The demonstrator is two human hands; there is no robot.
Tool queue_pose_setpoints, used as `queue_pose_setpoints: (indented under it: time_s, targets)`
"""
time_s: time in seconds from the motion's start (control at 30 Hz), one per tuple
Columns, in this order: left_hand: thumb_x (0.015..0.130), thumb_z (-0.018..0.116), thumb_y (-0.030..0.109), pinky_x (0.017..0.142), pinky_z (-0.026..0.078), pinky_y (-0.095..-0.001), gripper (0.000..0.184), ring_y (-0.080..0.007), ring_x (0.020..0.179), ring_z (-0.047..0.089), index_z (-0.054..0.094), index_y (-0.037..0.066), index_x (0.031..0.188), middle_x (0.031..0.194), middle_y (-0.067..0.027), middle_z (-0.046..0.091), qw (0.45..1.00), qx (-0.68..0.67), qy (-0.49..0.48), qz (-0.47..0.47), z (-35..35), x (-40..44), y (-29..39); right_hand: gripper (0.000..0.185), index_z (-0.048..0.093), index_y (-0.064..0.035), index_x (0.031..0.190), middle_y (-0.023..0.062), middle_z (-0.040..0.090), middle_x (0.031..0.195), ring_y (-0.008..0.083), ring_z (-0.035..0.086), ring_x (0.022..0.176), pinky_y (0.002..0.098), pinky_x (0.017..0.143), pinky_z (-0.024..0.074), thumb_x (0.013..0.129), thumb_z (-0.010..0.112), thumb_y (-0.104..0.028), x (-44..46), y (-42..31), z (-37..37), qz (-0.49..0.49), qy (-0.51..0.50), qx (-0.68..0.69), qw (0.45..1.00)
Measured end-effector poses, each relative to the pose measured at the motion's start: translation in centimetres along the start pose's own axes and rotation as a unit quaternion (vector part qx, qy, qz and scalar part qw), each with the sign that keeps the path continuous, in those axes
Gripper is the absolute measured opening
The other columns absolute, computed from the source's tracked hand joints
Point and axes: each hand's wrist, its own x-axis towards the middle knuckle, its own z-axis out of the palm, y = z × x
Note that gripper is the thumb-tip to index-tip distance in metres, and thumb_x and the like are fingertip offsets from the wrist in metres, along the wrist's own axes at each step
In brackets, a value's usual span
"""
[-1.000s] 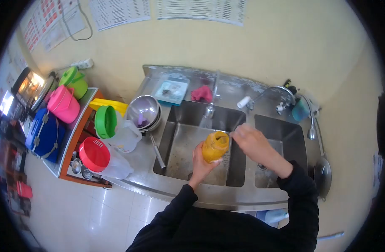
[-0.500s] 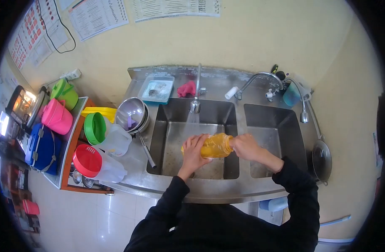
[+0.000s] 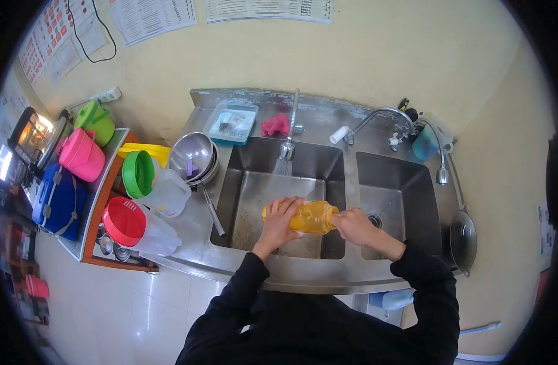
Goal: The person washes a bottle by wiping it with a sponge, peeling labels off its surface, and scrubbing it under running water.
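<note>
The yellow jar [image 3: 315, 218] lies sideways over the near part of the left basin [image 3: 273, 182], between both hands: the left hand [image 3: 281, 220] clamps its left end, the right hand [image 3: 355, 225] closes at its mouth.

The person's left hand [image 3: 279, 220] reaches toward one o'clock, fingers curved; the right hand [image 3: 353, 225], fingers curled, toward ten.
</note>
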Motion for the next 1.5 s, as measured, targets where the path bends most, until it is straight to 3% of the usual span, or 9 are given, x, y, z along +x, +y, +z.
queue_pose_setpoints:
  time_s: [0.17, 0.23, 0.57, 0.67, 0.83, 0.93, 1.07, 1.17, 1.5]
  targets:
    - [0.051, 0.083, 0.023, 0.103, 0.028, -0.0466, 0.088, -0.0273, 0.120, 0.043, 0.046, 0.017, 0.131, 0.127, -0.0024, 0.051, 0.999, 0.012, -0.022, 0.034, -0.2, 0.1, 0.1, 0.011, 0.055, 0.0005, 0.082, 0.0145, 0.061, 0.065, 0.0314, 0.065, 0.065, 0.0414, 0.056, 0.0485, 0.071, 0.053, 0.000, -1.0, 2.4, 2.9, -0.009, -0.041, 0.052, 0.998]
    - [0.050, 0.084, 0.024, 0.104, 0.028, -0.0475, 0.088, -0.0259, 0.120, 0.043, 0.047, 0.019, 0.130, 0.126, -0.0009, 0.051, 0.997, 0.048, -0.024, 0.052, -0.2, 0.2, 0.4, 0.010, 0.057, -0.0012, 0.084, 0.0088, 0.058, 0.062, 0.0229, 0.061, 0.058, 0.0361, 0.051, 0.0446, 0.077, 0.050, 0.002, -1.9, 2.4, 3.8, 0.102, -0.096, 0.267, 0.953]
    - [0.051, 0.084, 0.024, 0.105, 0.028, -0.0514, 0.087, -0.0215, 0.120, 0.045, 0.048, 0.022, 0.130, 0.127, 0.0033, 0.050, 0.976, 0.154, 0.016, 0.151, -0.5, -0.1, 1.9, 0.024, 0.058, -0.0108, 0.104, -0.0086, 0.046, 0.059, 0.0011, 0.037, 0.045, 0.0196, 0.044, 0.0316, 0.088, 0.047, 0.002, -4.9, -1.5, 5.0, 0.331, -0.011, 0.835, 0.440]
    - [0.052, 0.084, 0.023, 0.105, 0.028, -0.0509, 0.086, -0.0217, 0.121, 0.045, 0.048, 0.022, 0.131, 0.127, 0.0029, 0.051, 0.976, 0.152, 0.017, 0.158, -0.6, -0.4, 2.0, 0.020, 0.059, -0.0104, 0.100, -0.0075, 0.048, 0.059, 0.0028, 0.040, 0.046, 0.0197, 0.044, 0.0322, 0.087, 0.049, 0.001, -5.0, -2.8, 4.4, 0.328, 0.007, 0.803, 0.498]
    - [0.049, 0.085, 0.025, 0.106, 0.028, -0.0493, 0.090, -0.0214, 0.121, 0.045, 0.048, 0.022, 0.131, 0.128, 0.0026, 0.051, 0.981, 0.107, -0.045, 0.157, -1.1, 0.4, 1.8, 0.012, 0.058, -0.0035, 0.083, 0.0009, 0.053, 0.055, 0.0131, 0.052, 0.045, 0.0287, 0.044, 0.0412, 0.085, 0.048, 0.002, -6.1, -1.3, 5.5, 0.196, -0.016, 0.503, 0.842]
    - [0.046, 0.086, 0.024, 0.106, 0.028, -0.0494, 0.094, -0.0223, 0.123, 0.043, 0.047, 0.022, 0.131, 0.129, 0.0031, 0.050, 0.981, 0.097, -0.063, 0.156, -1.3, 1.2, 1.7, 0.012, 0.055, 0.0000, 0.077, 0.0060, 0.059, 0.058, 0.0171, 0.059, 0.048, 0.0317, 0.046, 0.0461, 0.085, 0.046, 0.002, -5.7, -0.9, 4.9, 0.068, 0.071, 0.254, 0.962]
    - [0.047, 0.086, 0.022, 0.108, 0.026, -0.0495, 0.093, -0.0235, 0.125, 0.042, 0.046, 0.021, 0.132, 0.130, 0.0014, 0.050, 0.986, 0.089, -0.040, 0.139, -1.5, 1.5, 1.9, 0.011, 0.055, 0.0011, 0.077, 0.0093, 0.064, 0.064, 0.0176, 0.064, 0.051, 0.0301, 0.048, 0.0490, 0.086, 0.050, 0.000, -5.3, -2.3, 4.3, 0.242, 0.056, 0.335, 0.909]
    - [0.048, 0.085, 0.021, 0.109, 0.024, -0.0492, 0.094, -0.0244, 0.127, 0.040, 0.045, 0.021, 0.133, 0.131, -0.0010, 0.048, 0.992, 0.072, -0.009, 0.103, -1.1, 1.3, 1.9, 0.012, 0.055, 0.0018, 0.077, 0.0103, 0.063, 0.063, 0.0181, 0.066, 0.052, 0.0300, 0.049, 0.0497, 0.088, 0.051, -0.002, -4.1, -4.1, 3.4, 0.321, 0.201, 0.451, 0.808]
    - [0.048, 0.085, 0.020, 0.107, 0.025, -0.0478, 0.093, -0.0253, 0.126, 0.041, 0.046, 0.020, 0.132, 0.130, -0.0027, 0.049, 0.996, 0.037, -0.012, 0.076, -0.5, 0.2, 1.3, 0.008, 0.060, -0.0025, 0.082, 0.0123, 0.062, 0.064, 0.0249, 0.064, 0.055, 0.0363, 0.051, 0.0487, 0.085, 0.058, -0.010, -3.8, -3.5, 1.9, 0.168, 0.130, 0.196, 0.957]
